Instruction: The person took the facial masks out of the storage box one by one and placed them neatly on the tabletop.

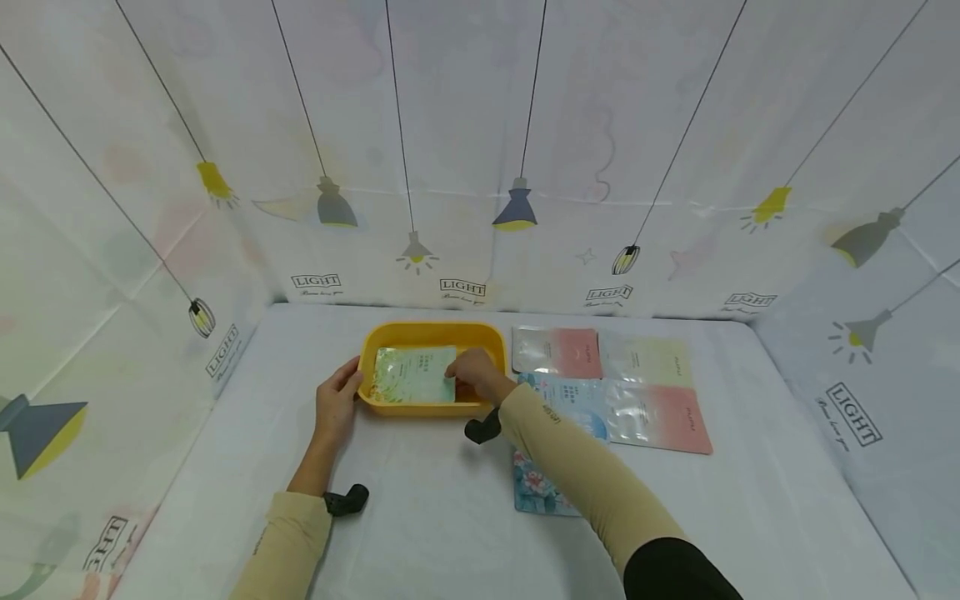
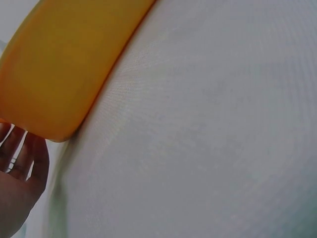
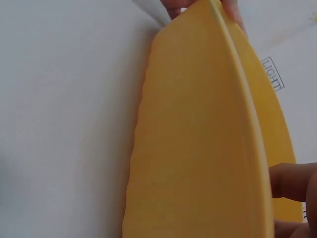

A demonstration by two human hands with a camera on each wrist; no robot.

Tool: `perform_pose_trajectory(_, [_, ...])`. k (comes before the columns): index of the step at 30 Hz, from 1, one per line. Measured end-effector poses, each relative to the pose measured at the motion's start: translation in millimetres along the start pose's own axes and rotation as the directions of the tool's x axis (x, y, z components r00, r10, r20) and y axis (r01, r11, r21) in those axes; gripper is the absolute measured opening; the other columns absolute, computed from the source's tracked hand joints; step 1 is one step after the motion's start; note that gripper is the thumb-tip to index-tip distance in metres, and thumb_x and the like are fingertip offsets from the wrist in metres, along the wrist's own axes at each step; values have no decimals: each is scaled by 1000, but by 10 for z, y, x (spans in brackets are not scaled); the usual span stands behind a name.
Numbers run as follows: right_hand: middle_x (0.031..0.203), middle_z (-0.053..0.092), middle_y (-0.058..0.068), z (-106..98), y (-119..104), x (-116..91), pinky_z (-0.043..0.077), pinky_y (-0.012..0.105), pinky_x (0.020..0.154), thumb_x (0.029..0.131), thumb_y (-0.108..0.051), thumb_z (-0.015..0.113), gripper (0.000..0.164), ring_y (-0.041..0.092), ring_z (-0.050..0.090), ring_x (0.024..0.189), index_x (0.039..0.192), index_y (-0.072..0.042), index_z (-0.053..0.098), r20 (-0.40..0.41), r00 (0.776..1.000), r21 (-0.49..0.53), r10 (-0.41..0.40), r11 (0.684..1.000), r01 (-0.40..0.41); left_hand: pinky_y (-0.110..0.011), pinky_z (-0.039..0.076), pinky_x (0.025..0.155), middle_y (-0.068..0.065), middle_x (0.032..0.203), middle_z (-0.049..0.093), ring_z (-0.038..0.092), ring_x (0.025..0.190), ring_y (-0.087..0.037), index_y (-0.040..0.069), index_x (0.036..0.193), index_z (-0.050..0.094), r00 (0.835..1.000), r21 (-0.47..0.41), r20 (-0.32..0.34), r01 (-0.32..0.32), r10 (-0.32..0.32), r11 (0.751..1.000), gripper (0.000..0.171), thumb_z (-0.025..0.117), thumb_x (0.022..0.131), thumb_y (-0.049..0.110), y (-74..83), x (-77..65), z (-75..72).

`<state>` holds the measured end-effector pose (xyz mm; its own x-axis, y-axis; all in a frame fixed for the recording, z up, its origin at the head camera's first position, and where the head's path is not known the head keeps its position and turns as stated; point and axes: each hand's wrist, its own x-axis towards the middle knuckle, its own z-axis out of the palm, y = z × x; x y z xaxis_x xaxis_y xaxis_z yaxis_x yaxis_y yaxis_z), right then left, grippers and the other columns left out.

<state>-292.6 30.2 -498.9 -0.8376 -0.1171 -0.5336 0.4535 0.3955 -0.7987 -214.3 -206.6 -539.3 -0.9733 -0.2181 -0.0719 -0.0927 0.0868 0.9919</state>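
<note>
A yellow plastic tray (image 1: 420,410) stands on the white table, with a pale green sheet mask packet (image 1: 415,375) lying flat in it. My left hand (image 1: 336,404) grips the tray's left end; in the left wrist view its fingers (image 2: 39,156) reach up to the tray's end. Over the tray's right part, my right hand (image 1: 478,373) has its fingers bent and pinches the right edge of the green packet. The tray's front wall (image 3: 193,129) hides the packet in the right wrist view, where only some right fingers (image 3: 292,181) show.
Right of the tray lie two pink-and-silver packets (image 1: 557,352) (image 1: 660,417), a pale yellow packet (image 1: 647,360), a light blue packet (image 1: 573,396) and a blue floral packet (image 1: 534,487). My right sleeve (image 1: 592,475) covers part of the blue ones. A lamp-print cloth (image 1: 465,125) hangs behind.
</note>
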Motion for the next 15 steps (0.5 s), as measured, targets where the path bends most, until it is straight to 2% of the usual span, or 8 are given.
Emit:
perform_pose_trajectory(4, [114, 63, 11, 47, 2, 11, 54, 34, 90, 89, -7, 64, 35, 23, 58, 93, 123, 1, 58, -26, 998, -73, -58, 996, 56, -13, 49, 93, -11, 147, 49, 49, 132, -23, 9, 144, 47, 1000, 7, 5, -7, 7, 1000, 43, 47, 104, 24, -5, 3, 1])
perform_pose_trajectory(7, [116, 64, 12, 73, -2, 13, 54, 36, 93, 89, -4, 62, 36, 25, 59, 98, 124, 2, 58, -36, 996, -77, -86, 994, 83, -12, 49, 93, -10, 148, 49, 49, 132, -23, 9, 144, 47, 1000, 12, 3, -5, 5, 1000, 44, 47, 103, 25, -20, 9, 3])
perform_pose_trajectory(12, [121, 60, 14, 85, -12, 22, 53, 37, 96, 88, -3, 64, 44, 25, 57, 101, 130, 3, 53, -93, 993, -72, -67, 996, 60, -19, 50, 96, -10, 147, 50, 49, 132, -23, 9, 144, 47, 1000, 8, -3, -2, 2, 1000, 44, 48, 103, 23, -37, 17, 0])
perform_pose_trajectory(15, [119, 63, 15, 88, -27, 24, 54, 36, 94, 88, -5, 66, 42, 24, 59, 99, 128, 3, 56, -115, 991, -62, -63, 996, 56, -25, 51, 99, -11, 147, 50, 50, 131, -24, 9, 144, 48, 1000, -3, -5, -6, 6, 1000, 43, 48, 103, 23, -32, 21, -3])
